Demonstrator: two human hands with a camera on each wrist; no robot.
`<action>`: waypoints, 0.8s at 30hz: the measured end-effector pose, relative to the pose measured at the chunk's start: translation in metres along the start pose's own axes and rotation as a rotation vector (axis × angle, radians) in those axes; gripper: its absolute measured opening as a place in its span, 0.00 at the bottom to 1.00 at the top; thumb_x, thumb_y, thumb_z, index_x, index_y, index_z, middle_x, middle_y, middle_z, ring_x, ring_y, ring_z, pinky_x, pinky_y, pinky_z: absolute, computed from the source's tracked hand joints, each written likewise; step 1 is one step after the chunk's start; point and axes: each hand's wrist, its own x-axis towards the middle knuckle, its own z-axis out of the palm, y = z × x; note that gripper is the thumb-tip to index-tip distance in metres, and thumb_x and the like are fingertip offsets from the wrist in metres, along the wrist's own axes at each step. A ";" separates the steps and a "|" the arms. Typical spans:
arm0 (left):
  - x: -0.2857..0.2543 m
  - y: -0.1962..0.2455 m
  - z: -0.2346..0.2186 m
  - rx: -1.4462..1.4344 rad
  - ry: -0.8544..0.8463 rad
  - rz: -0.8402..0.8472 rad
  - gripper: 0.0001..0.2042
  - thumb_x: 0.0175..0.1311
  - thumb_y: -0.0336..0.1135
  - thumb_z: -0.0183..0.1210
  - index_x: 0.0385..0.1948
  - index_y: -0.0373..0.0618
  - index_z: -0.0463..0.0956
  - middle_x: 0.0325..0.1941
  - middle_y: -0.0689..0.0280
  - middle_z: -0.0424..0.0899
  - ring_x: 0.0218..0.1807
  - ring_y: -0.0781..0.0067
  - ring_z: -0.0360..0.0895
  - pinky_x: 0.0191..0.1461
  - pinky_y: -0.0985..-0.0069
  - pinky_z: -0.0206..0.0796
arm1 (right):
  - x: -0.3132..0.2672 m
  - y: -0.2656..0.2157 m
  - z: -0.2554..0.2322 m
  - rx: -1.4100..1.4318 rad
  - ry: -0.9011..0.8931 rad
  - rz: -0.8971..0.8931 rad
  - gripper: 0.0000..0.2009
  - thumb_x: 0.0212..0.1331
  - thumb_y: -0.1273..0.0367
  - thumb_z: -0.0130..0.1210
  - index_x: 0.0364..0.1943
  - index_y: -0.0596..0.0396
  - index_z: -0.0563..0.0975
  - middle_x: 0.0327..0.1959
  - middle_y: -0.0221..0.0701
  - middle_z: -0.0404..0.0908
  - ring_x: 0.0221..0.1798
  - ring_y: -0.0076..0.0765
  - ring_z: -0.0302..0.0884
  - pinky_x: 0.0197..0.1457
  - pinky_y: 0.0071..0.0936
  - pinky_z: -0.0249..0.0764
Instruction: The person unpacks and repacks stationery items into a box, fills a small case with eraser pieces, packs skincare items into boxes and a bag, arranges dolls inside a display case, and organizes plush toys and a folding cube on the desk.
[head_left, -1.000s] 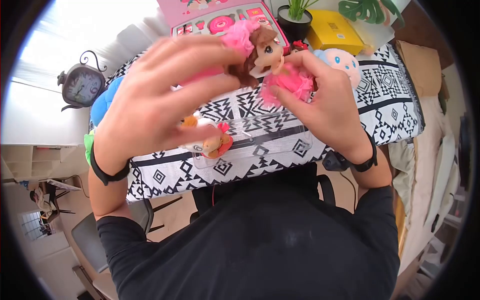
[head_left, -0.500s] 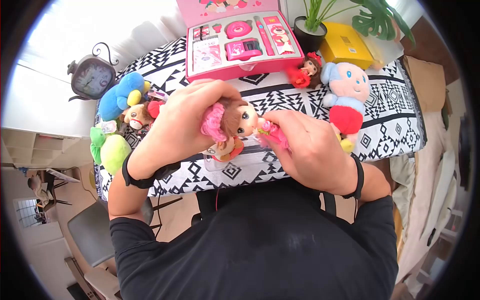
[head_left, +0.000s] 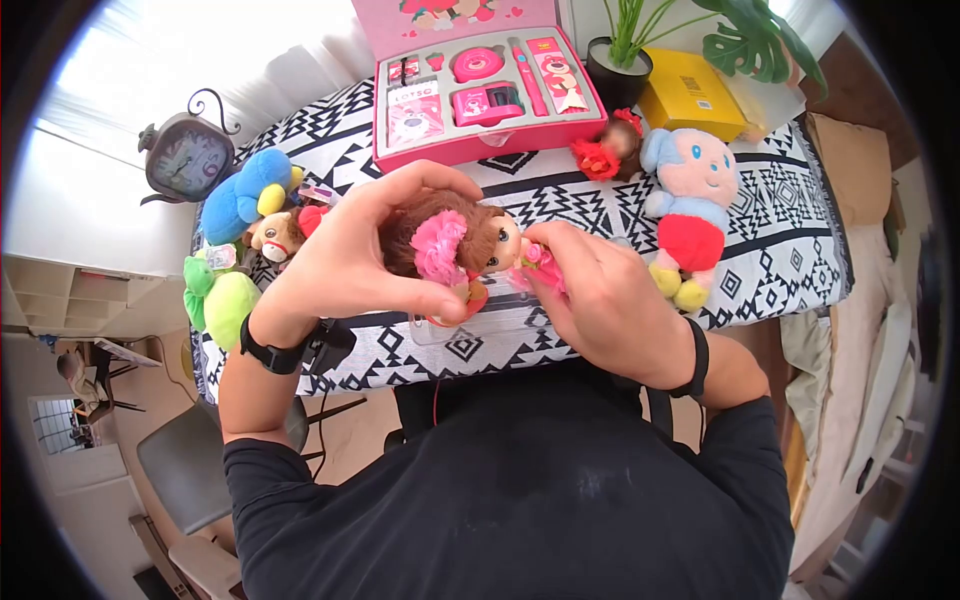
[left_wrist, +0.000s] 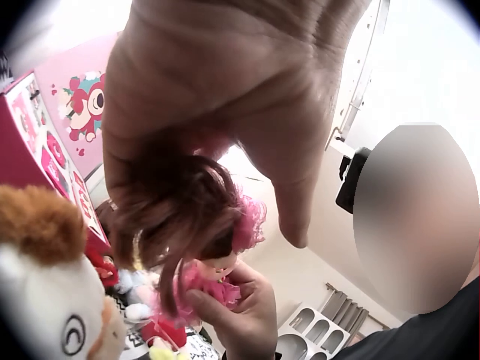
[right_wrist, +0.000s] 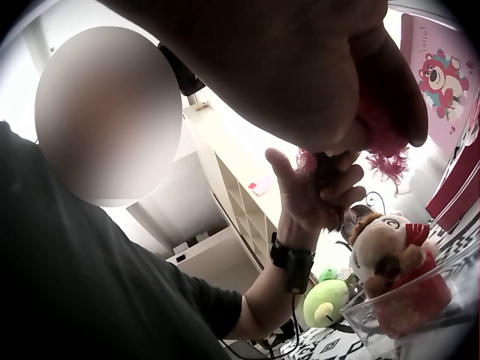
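A doll (head_left: 492, 236) with long brown hair and a pink dress lies sideways between both hands, head toward the left. My left hand (head_left: 350, 245) curls its fingers into the hair, thumb held apart beside the pink ruffled hair bow (head_left: 440, 245). My right hand (head_left: 605, 290) pinches the doll at its pink dress (left_wrist: 217, 292), just below the head. Under the doll, a white and brown plush toy (right_wrist: 390, 251) in red sits in a clear plastic tray (right_wrist: 367, 322); in the head view the doll and left hand cover most of it.
A pink gift box (head_left: 440, 150) of stationery stands open at the back. Left are a clock (head_left: 188, 160), a blue plush (head_left: 240, 200) and a green plush (head_left: 220, 305). Right are a red-dressed doll (head_left: 605, 155), a plush in red shorts (head_left: 695, 190) and a yellow box (head_left: 690, 90).
From a second ago, both hands have come lower and nearer the body with the doll. Since half a second ago, the left hand has spread wider over the hair, and the bow faces up.
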 end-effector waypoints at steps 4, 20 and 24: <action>0.001 -0.001 0.006 0.172 0.119 -0.024 0.31 0.65 0.28 0.85 0.69 0.36 0.81 0.65 0.64 0.91 0.67 0.75 0.87 0.74 0.69 0.81 | 0.003 0.003 0.005 0.099 0.056 0.005 0.20 0.69 0.73 0.75 0.61 0.61 0.79 0.46 0.47 0.90 0.44 0.58 0.93 0.47 0.43 0.87; 0.025 -0.010 -0.036 -0.034 -0.030 -0.042 0.28 0.71 0.32 0.81 0.71 0.37 0.84 0.57 0.64 0.93 0.51 0.80 0.91 0.56 0.77 0.88 | -0.008 0.017 0.029 1.088 0.125 0.257 0.35 0.83 0.53 0.69 0.80 0.64 0.72 0.76 0.41 0.80 0.77 0.39 0.80 0.80 0.40 0.78; 0.034 -0.005 -0.042 0.096 0.007 -0.097 0.28 0.71 0.31 0.81 0.71 0.38 0.84 0.60 0.63 0.93 0.54 0.79 0.91 0.60 0.76 0.87 | -0.014 0.032 0.028 0.938 0.247 0.175 0.32 0.85 0.54 0.67 0.79 0.65 0.74 0.73 0.39 0.82 0.74 0.35 0.81 0.76 0.37 0.81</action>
